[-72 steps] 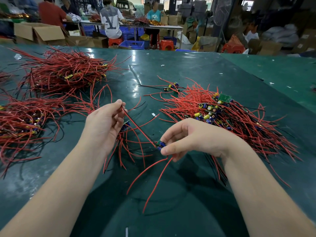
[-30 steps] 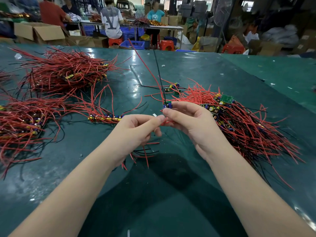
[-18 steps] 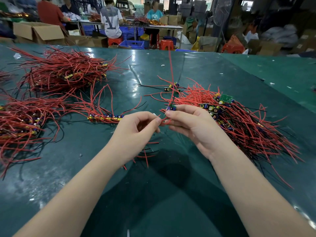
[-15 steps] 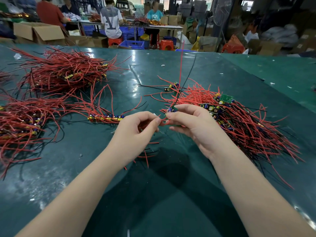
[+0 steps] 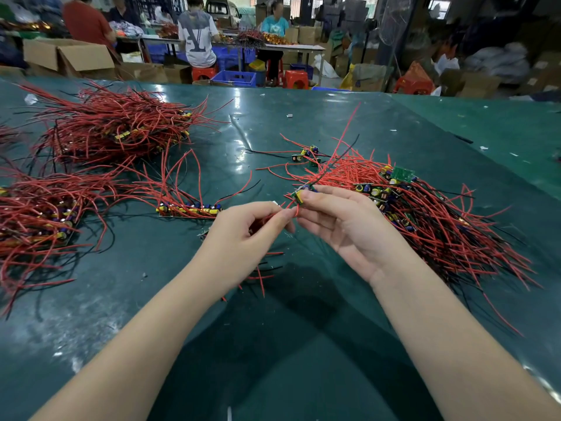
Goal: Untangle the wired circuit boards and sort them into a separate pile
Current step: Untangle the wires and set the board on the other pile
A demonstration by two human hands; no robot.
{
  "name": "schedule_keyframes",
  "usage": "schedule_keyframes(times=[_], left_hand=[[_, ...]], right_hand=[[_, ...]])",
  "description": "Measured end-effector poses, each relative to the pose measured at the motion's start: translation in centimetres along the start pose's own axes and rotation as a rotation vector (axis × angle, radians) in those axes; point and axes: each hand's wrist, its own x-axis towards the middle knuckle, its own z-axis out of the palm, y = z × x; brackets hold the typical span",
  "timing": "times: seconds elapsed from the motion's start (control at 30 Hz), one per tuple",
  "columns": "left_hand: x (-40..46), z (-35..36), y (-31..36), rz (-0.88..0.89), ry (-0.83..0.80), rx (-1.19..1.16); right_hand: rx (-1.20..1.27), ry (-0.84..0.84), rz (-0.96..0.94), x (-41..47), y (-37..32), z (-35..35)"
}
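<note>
My right hand (image 5: 343,220) pinches a small wired circuit board (image 5: 300,194) between thumb and forefinger, above the dark green table (image 5: 273,344). Its red and black leads rise up and to the right over the tangled heap (image 5: 425,214) of red-wired boards on my right. My left hand (image 5: 239,238) pinches a short red wire end (image 5: 296,210) of that board, fingertips almost touching my right hand. Under my left hand lie a few loose wired boards (image 5: 261,268). A neat row of sorted boards (image 5: 188,209) lies to its left.
Two big piles of red-wired boards sit at the far left (image 5: 112,129) and near left (image 5: 39,214). Two or three stray boards (image 5: 306,154) lie beyond the tangled heap. Behind the table's far edge are people at benches, cardboard boxes (image 5: 66,56) and stools.
The board's long leads have swung from pointing up-left to leaning up-right and lower. Both hands have stayed together mid-table; earlier they were apart, each holding wires lower down.
</note>
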Motion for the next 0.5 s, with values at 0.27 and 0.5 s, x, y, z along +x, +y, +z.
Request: schedule_keyframes(times=[0.27,0.5], left_hand=[[-0.10,0.43,-0.57,0.061,0.007,0.116],[-0.28,0.07,-0.36,0.203,0.069,0.422]], right_hand=[[0.004,-0.059,0.050,-0.04,-0.13,-0.04],[-0.142,0.028,-0.019,-0.24,0.11,0.33]])
